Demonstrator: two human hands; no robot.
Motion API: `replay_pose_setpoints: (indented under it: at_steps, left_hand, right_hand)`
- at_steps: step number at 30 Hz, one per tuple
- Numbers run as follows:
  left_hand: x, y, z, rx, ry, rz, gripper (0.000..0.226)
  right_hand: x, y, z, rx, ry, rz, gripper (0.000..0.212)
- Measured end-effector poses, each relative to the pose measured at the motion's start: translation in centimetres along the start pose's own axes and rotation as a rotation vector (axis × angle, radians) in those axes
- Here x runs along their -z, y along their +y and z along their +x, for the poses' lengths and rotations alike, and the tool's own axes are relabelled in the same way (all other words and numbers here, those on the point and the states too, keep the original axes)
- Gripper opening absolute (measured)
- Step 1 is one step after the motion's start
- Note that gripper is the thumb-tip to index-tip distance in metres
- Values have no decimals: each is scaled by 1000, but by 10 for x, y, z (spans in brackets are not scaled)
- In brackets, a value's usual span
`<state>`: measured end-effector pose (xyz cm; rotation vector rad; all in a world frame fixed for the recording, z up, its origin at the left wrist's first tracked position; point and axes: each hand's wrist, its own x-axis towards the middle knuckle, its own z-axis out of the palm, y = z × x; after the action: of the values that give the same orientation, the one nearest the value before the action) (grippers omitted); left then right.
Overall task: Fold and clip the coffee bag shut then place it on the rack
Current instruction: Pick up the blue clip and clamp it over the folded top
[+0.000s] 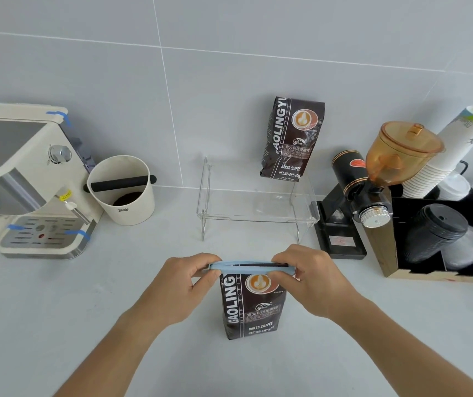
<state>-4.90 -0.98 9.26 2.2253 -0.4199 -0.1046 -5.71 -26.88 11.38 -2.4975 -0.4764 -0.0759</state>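
Note:
A dark brown coffee bag (251, 308) stands upright on the counter in front of me. A long light-blue clip (251, 267) lies across its folded top. My left hand (185, 285) pinches the clip's left end and my right hand (312, 277) pinches its right end. The clear acrylic rack (258, 216) stands just behind the bag. A second, identical coffee bag (292, 137) stands on the rack's back right, leaning against the wall.
At the left are a cream espresso machine (26, 179) and a cream knock box (122, 189). To the right stand a black grinder with an amber hopper (373, 181), a stack of paper cups (447, 150) and a black organiser holding black lids (436, 233).

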Motion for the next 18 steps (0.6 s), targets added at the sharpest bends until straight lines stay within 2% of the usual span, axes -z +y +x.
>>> replay_pose_setpoints:
  at_steps: [2, 6, 9, 18]
  left_hand:
    - [0, 2, 1, 3, -17, 15, 8]
    - [-8, 11, 4, -11, -3, -14, 20]
    - [-14, 14, 5, -3, 5, -41, 18]
    - [-19, 1, 2, 76, 36, -198, 15]
  right_hand:
    - [0, 0, -1, -7, -3, 23, 16]
    - [1, 2, 0, -25, -15, 73, 12]
    - [3, 3, -3, -51, -16, 117, 15]
    - [5, 6, -2, 11, -50, 64, 19]
